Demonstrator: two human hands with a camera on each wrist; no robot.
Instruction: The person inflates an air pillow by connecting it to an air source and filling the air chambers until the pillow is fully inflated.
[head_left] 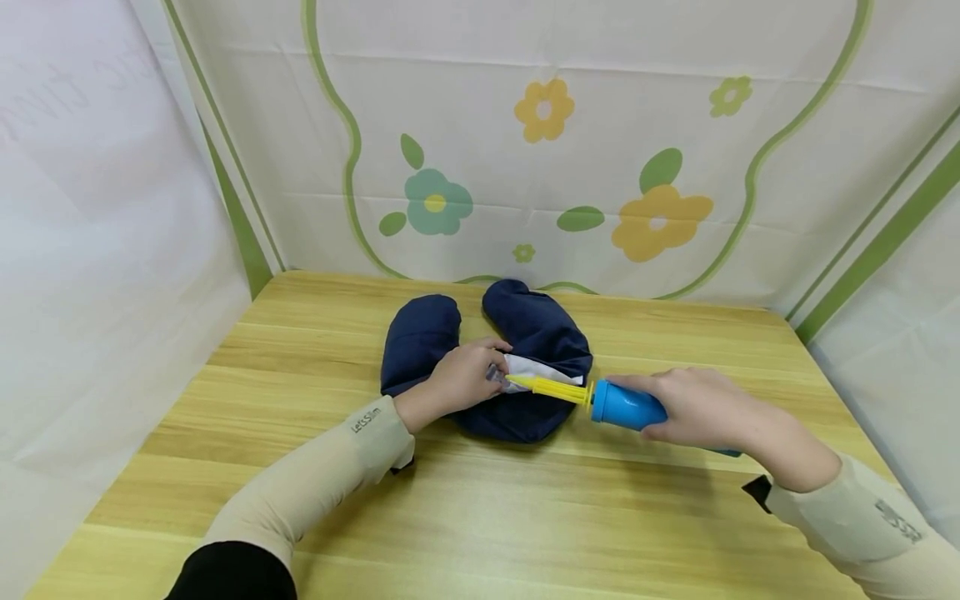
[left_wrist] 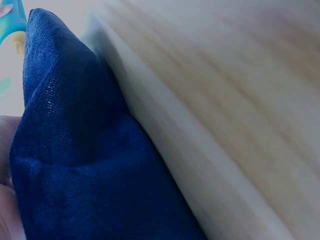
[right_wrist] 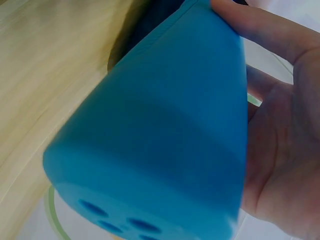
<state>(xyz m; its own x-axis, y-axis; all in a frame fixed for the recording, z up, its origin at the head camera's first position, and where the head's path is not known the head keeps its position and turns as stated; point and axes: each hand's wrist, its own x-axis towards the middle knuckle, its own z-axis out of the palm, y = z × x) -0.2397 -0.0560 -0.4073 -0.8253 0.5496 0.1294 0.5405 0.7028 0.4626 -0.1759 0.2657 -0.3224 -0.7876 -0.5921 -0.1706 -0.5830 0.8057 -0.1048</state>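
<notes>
A dark blue U-shaped neck pillow (head_left: 517, 421) lies on the table, its two arms pointing away from me. White lining (head_left: 536, 368) shows at an opening in its cover. My left hand (head_left: 463, 373) pinches a small clear valve (head_left: 495, 375) there. My right hand (head_left: 697, 408) grips a blue hand pump (head_left: 626, 406) around its body. The pump's yellow nozzle (head_left: 551, 388) points left, its tip right at the valve. In the right wrist view the broad end of the pump body (right_wrist: 150, 130) shows several holes. The pillow's fabric (left_wrist: 90, 145) fills much of the left wrist view.
The wooden table (head_left: 480, 517) reaches back to a white cloth backdrop (head_left: 480, 125) printed with flowers and green lines. White cloth walls (head_left: 112, 208) stand at both sides.
</notes>
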